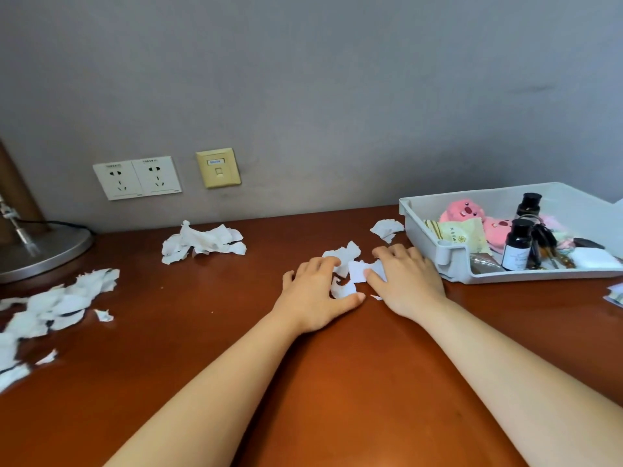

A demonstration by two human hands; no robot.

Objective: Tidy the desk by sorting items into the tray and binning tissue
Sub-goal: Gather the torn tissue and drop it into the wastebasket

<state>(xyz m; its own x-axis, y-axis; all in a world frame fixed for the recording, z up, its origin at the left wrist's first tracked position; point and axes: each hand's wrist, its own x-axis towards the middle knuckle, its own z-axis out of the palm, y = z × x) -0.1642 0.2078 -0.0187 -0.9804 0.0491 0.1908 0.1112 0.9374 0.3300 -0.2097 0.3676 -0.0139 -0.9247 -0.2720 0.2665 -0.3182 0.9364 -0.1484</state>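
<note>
Both bare arms reach out over the reddish-brown wooden table (202, 348), palms down. The left hand (317, 291) and the right hand (408, 278) sit close together, with a small heap of torn white tissue scraps (357, 272) between them, near the middle of the table and just left of the tray. The grip of the left hand is half closed: its fingers bend down onto the scraps and its thumb sticks out along the table under them, so the scraps sit in the curve of the hand. The grip of the right hand is half closed too: its fingers are bent, and its thumb touches the scraps from the other side. The heap lies flat on the table. A pale grey plastic tray (421, 237) stands at the right, near the grey wall (337, 79). In it are two pink soft toys (463, 210), two small dark bottles (517, 246), a bunch of keys (542, 241) and a pale green packet (462, 232). One more white tissue scrap (387, 229) lies just beside the tray's left wall. A bigger crumpled tissue pile (202, 242) lies at the back of the table, and a long spread of torn tissue (60, 305) lies far to the left, well apart from the hands. A round silver lamp base (43, 251) stands in the left corner. On the wall are white plug sockets (136, 178) and a yellow wall plate (218, 168).
</note>
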